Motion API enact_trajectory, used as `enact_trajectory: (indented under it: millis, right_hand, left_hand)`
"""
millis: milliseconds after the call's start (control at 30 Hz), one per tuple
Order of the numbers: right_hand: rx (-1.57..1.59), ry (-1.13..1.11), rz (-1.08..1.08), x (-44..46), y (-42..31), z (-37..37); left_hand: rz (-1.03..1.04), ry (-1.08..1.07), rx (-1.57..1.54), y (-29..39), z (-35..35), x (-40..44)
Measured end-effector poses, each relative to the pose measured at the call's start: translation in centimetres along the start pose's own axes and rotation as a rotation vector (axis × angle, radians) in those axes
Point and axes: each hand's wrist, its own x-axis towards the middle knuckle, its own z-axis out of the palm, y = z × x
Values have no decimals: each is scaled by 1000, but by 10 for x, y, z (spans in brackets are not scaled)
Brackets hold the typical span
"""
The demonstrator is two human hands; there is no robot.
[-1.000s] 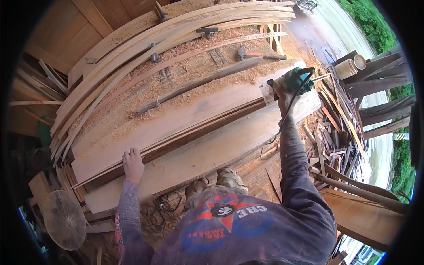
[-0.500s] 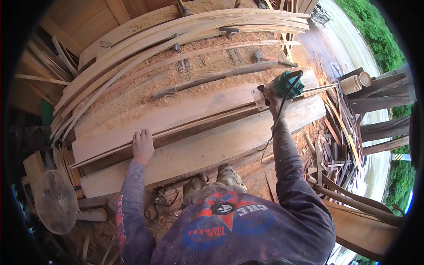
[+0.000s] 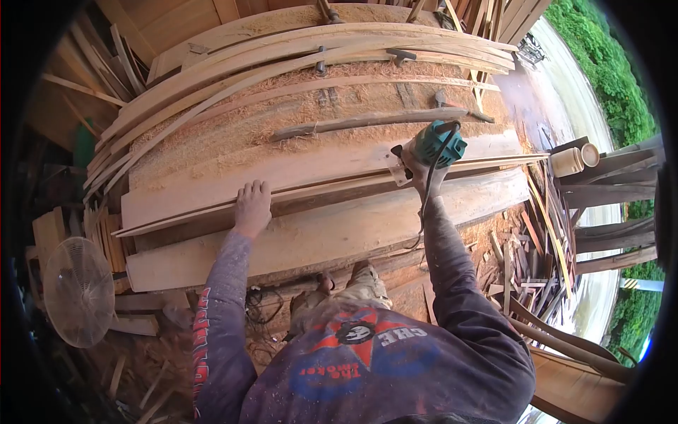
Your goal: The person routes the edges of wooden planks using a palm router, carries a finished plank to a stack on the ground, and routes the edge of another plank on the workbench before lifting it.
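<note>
A teal trim router [image 3: 438, 143] with a clear base plate sits on the edge of a long narrow board [image 3: 325, 186], a power cord trailing from it. My right hand [image 3: 426, 177] is closed around the router's body from the near side. Farther left, my left hand [image 3: 252, 209] rests over the same board, its fingers curled across the top edge. This board lies lengthwise between a wide pale plank [image 3: 191, 189] behind it and another plank [image 3: 318, 237] nearer my body. The router's bit is hidden from view.
Behind the planks are curved strips [image 3: 282, 59], a rough slat [image 3: 367, 121], a hammer [image 3: 462, 107] and shavings. A fan [image 3: 79, 292] stands at the left. Scrap wood [image 3: 526, 272] is heaped at the right, near a cream bucket [image 3: 567, 162]. Cables [image 3: 263, 307] lie by my feet.
The router has moved left along the board in my right hand. My left hand has shifted slightly right along the edge. The whole view has also shifted a little.
</note>
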Motion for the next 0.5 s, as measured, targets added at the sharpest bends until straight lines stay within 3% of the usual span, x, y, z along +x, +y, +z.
enact_trajectory:
  millis: [67,133,167,267,333,433,500]
  right_hand:
    - [14,5,-90,-13,-12,19]
    - [-83,-19,-96,-17,0,27]
    - [20,-29,-87,-17,8,34]
    - [50,-59,-120,-23,14,44]
    - [43,-55,-102,-27,5,54]
    - [-39,-93,-169,-33,-7,64]
    - [-48,-134,-176,-36,-9,72]
  left_hand:
    - [7,-30,-9,-1,2,-1]
    - [59,179,9,-3,14,-1]
    - [90,194,0,-3,15,-1]
    - [77,166,10,-2,12,0]
    - [-5,-1,-18,0,6,1]
    - [52,154,30,-4,17,0]
    - [58,149,38,-4,17,0]
